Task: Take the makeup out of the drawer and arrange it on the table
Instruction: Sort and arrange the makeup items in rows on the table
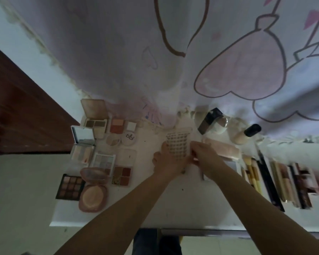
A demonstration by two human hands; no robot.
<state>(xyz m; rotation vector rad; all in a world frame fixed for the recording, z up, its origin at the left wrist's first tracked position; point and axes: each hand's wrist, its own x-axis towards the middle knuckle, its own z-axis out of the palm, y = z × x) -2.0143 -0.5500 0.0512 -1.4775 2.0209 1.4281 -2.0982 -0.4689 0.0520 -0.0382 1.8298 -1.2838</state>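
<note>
- A white table [173, 208] stands against a pale curtain [118, 61] printed with pink hearts and bows; a dark wooden panel [22, 107] sits far left
- Both hands meet near the table's middle, holding a clear plastic sheet of small round dots [178, 142]
- The left hand [168, 161] grips the sheet's lower left edge, fingers curled round it
- The right hand [204, 156] pinches the sheet's right edge
- Left of the hands lie open palettes: a brown nine-pan palette [70, 186], a pink round compact [93, 197] with its lid up, a red and brown palette [122, 175], a mirrored palette [83, 144], and a white round pot [129, 138] with lettering
- Behind the hands, at the curtain's hem, a dark-capped bottle [209, 120] and a beige foundation bottle [245, 136] lie tilted
- On the right, brushes with yellow handles [252, 173] and a row of slim pencils and tubes [287, 183] lie side by side; that edge is blurred
- A pink flat palette [223, 149] lies just beyond the right hand
</note>
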